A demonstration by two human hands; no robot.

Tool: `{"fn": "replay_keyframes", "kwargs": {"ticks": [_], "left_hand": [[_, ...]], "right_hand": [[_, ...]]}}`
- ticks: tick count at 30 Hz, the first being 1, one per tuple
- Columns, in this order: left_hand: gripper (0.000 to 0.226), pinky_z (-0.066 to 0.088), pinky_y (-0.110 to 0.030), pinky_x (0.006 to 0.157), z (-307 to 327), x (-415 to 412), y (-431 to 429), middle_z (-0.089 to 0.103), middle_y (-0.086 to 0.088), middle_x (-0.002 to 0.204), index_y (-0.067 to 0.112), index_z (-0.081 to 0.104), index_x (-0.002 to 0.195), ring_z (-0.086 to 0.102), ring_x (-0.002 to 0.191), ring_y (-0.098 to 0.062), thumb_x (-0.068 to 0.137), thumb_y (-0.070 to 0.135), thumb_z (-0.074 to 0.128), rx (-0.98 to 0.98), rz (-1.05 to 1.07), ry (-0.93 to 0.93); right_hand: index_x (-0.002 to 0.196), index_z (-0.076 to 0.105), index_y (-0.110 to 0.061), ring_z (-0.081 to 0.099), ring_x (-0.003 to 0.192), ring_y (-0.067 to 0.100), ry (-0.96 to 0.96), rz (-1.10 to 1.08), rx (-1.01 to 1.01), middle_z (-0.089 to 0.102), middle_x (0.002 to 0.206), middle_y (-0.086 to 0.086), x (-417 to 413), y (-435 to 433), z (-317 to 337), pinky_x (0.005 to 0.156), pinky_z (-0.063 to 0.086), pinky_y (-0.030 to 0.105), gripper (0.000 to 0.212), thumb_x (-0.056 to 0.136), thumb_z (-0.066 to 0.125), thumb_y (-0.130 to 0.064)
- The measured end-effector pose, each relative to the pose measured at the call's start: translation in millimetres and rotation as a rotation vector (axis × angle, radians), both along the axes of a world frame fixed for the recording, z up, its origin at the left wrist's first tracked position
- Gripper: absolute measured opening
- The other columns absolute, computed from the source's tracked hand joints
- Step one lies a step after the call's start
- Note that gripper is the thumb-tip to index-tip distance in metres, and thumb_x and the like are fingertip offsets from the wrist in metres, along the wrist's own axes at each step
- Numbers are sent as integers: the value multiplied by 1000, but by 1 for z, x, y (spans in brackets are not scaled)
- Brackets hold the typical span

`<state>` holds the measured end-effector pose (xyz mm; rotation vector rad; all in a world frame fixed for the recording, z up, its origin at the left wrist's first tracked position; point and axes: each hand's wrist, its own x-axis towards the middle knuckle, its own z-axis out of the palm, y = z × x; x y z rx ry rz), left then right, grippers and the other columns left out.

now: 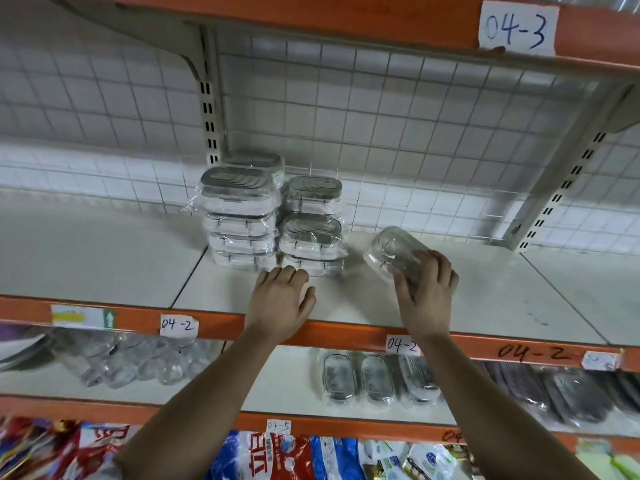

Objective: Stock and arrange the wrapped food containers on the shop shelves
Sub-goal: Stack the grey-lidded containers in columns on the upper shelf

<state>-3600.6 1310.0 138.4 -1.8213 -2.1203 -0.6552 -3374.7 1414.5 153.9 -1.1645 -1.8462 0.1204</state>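
The right hand (427,285) grips a wrapped container (389,252) by its near end, fingers and thumb curled round it. The container hangs tilted just above the shelf (485,299), at four o'clock from the short stack (311,233). The left hand (280,301) holds nothing, its fingers loosely bent at six o'clock of the stacks; whether the tips touch the lowest layer I cannot tell. The risk, as I judge it: held by one end and slick-wrapped, the container could slide out of the grip. Set down crooked on the short stack, it may slip off, or nudge the tall stack (240,216) at nine o'clock, which looks slightly out of line.
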Motion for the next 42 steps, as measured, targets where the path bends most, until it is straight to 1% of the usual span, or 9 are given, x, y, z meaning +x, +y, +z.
{"fn": "replay_keyframes", "kwargs": {"ticks": [5, 8, 13, 18, 22, 25, 30, 35, 42], "left_hand": [[37, 43, -39, 81, -1, 0, 1, 64, -2, 87, 16, 64, 93, 59, 79, -25, 88, 39, 35, -18, 25, 38], [37, 41, -39, 80, 0, -1, 2, 63, -5, 84, 15, 63, 89, 59, 77, -28, 87, 39, 35, -17, 36, 52], [38, 40, -40, 80, 1, -1, 2, 63, -6, 82, 14, 61, 84, 59, 78, -30, 85, 39, 34, -17, 25, 31], [38, 40, -40, 80, -1, -3, 3, 63, -6, 83, 13, 61, 85, 58, 78, -30, 85, 41, 34, -25, 9, 35], [39, 42, -40, 78, -3, -4, 3, 63, -6, 84, 12, 63, 88, 58, 77, -30, 86, 40, 36, -15, -1, 27], [38, 43, -40, 78, -3, -4, 3, 63, -6, 83, 12, 63, 88, 59, 77, -30, 86, 39, 37, -13, -1, 24], [37, 42, -40, 79, -1, -2, 2, 63, -5, 83, 13, 63, 87, 58, 79, -30, 86, 39, 37, -21, 10, 28], [38, 44, -40, 79, 2, 0, 1, 64, -6, 80, 12, 64, 85, 60, 77, -31, 85, 39, 37, -48, 26, 33], [42, 45, -40, 77, 3, 2, -2, 65, -8, 83, 12, 63, 88, 61, 78, -32, 85, 43, 34, -66, 13, 39]], "right_hand": [[121, 57, -2, 43, 123, 34, 56, 196, 103, 47, 128, 19, -45, -1, 33, 103, 38, 49, 49, 93, 51, -41], [121, 58, -5, 45, 122, 34, 12, 333, 26, 44, 130, 16, -75, 7, 50, 96, 48, 52, 43, 94, 61, -37], [126, 60, -9, 48, 121, 35, -229, 417, -40, 46, 130, 15, -111, 24, 66, 102, 44, 46, 38, 93, 64, -28], [120, 67, -8, 43, 120, 36, -372, 338, 67, 53, 124, 15, -132, 31, 69, 102, 42, 44, 33, 92, 65, -26], [117, 69, -12, 49, 112, 33, -326, 286, 99, 60, 117, 9, -142, 28, 63, 92, 44, 45, 29, 90, 66, -21], [117, 66, -13, 50, 112, 31, -277, 260, 87, 61, 119, 6, -146, 24, 56, 91, 43, 43, 29, 89, 66, -19], [123, 63, -12, 49, 114, 28, -327, 282, 103, 60, 122, 6, -139, 20, 57, 96, 42, 41, 32, 94, 59, -26], [139, 51, -11, 42, 128, 27, -305, 381, -18, 55, 135, 6, -122, 18, 66, 109, 35, 41, 43, 100, 51, -29], [134, 55, -5, 44, 128, 30, -268, 346, -33, 55, 134, 11, -58, 2, 59, 111, 35, 39, 40, 98, 55, -22]]}}
